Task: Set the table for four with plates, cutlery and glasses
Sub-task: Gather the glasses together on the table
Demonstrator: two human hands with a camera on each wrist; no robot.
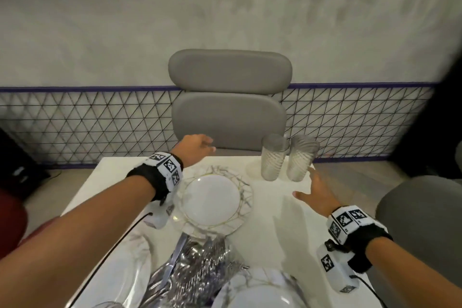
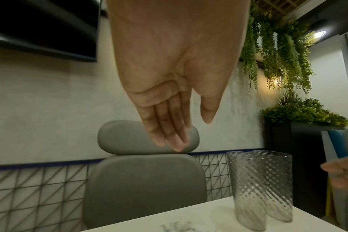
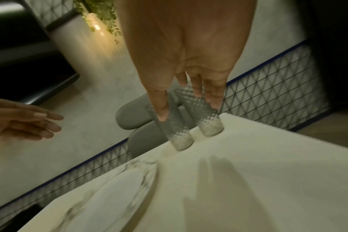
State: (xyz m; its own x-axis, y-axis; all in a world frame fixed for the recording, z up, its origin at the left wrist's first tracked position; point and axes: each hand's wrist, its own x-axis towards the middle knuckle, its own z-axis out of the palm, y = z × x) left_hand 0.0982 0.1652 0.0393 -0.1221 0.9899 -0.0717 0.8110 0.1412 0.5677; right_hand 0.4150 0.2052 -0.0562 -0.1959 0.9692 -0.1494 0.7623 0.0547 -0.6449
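Note:
Two ribbed clear glasses stand side by side at the far right of the white table. My right hand hovers just short of them, fingers spread and straight, holding nothing; in the right wrist view its fingertips overlap the glasses. My left hand floats empty above the table's far edge, fingers straight. A marble-rimmed plate lies between my arms. Behind it is a heap of silver cutlery, then another plate at the near edge.
A grey padded chair faces me across the table, with a wire-mesh panel low on the wall behind it. Another grey seat stands at the right and a dark red one at the left. A pale round mat lies beside the glasses.

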